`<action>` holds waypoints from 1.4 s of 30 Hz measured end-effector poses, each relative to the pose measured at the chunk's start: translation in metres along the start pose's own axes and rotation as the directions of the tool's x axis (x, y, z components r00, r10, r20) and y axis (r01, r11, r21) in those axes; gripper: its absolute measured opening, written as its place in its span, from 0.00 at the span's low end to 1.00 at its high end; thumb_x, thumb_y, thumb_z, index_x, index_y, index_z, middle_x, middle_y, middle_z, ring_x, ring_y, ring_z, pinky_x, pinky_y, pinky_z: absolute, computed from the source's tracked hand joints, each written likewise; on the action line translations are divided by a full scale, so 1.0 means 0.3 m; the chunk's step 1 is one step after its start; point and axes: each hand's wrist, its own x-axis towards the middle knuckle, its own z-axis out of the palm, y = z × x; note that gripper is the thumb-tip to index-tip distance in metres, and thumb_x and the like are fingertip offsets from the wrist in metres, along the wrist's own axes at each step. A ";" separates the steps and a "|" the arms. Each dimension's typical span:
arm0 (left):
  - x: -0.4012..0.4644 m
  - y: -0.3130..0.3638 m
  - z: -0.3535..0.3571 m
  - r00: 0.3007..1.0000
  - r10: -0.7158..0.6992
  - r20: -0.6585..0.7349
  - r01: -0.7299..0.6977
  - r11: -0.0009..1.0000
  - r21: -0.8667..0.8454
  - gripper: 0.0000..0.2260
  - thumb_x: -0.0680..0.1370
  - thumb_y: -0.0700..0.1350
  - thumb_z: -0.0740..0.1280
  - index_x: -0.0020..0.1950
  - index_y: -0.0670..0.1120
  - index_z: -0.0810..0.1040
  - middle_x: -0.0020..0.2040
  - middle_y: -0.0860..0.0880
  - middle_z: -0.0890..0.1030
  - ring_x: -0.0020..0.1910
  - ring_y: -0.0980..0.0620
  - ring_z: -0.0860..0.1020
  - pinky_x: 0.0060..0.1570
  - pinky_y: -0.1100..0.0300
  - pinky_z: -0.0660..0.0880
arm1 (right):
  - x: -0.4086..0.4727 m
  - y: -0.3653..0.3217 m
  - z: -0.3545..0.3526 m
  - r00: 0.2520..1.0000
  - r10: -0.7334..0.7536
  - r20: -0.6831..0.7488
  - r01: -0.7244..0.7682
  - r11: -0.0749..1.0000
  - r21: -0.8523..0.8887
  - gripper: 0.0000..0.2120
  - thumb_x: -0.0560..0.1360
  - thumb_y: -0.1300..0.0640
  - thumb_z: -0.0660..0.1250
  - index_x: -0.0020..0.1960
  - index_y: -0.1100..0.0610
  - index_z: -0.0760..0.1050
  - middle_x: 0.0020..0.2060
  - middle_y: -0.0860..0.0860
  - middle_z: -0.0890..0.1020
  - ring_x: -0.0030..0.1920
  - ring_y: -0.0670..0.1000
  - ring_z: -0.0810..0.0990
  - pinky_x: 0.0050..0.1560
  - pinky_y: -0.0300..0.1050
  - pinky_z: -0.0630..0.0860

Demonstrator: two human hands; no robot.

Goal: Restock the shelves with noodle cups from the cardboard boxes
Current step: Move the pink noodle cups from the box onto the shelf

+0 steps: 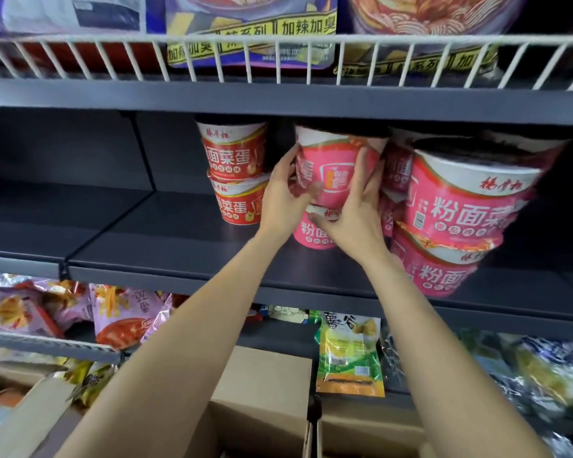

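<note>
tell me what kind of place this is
Most likely a shop aisle, a grocery or convenience store. Dark metal shelving carries stacked noodle cups, hanging snack bags fill the level below, and open cardboard boxes sit on the floor.

My view: lower pink cup (313, 231) mostly behind right hand (353, 213); cardboard box (262, 401) cropped at bottom edge.

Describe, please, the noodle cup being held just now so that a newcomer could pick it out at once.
Find the dark middle shelf, below the white wire rail. Near its centre, the pink noodle cup sits atop another pink cup. Unlike the red cups on its left and the pink stacks on its right, the left hand and right hand clasp it.
</note>
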 end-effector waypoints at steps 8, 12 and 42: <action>0.035 -0.148 0.076 0.964 -0.263 -0.042 0.266 0.958 0.108 0.28 0.77 0.50 0.68 0.74 0.51 0.62 0.67 0.44 0.72 0.62 0.47 0.74 0.59 0.54 0.73 | -0.025 0.050 0.072 0.984 0.088 0.152 -0.067 0.988 -0.139 0.47 0.75 0.62 0.67 0.77 0.42 0.36 0.74 0.68 0.48 0.73 0.68 0.55 0.60 0.52 0.71; 0.061 -0.139 0.105 0.915 -0.387 0.111 0.403 0.867 -0.294 0.33 0.78 0.41 0.66 0.78 0.47 0.51 0.73 0.46 0.67 0.70 0.49 0.68 0.64 0.57 0.68 | 0.021 0.069 0.109 0.962 0.160 0.222 -0.120 0.976 -0.183 0.46 0.75 0.61 0.67 0.77 0.45 0.36 0.75 0.63 0.38 0.76 0.66 0.43 0.68 0.58 0.67; -1.330 -0.855 -0.562 0.633 -0.767 -0.109 0.579 0.374 0.725 0.23 0.74 0.62 0.66 0.67 0.58 0.70 0.58 0.52 0.77 0.55 0.48 0.78 0.51 0.54 0.75 | -1.373 0.031 0.825 0.263 0.372 0.890 -0.033 0.926 -0.377 0.30 0.74 0.52 0.67 0.73 0.55 0.60 0.66 0.55 0.68 0.66 0.60 0.67 0.62 0.53 0.69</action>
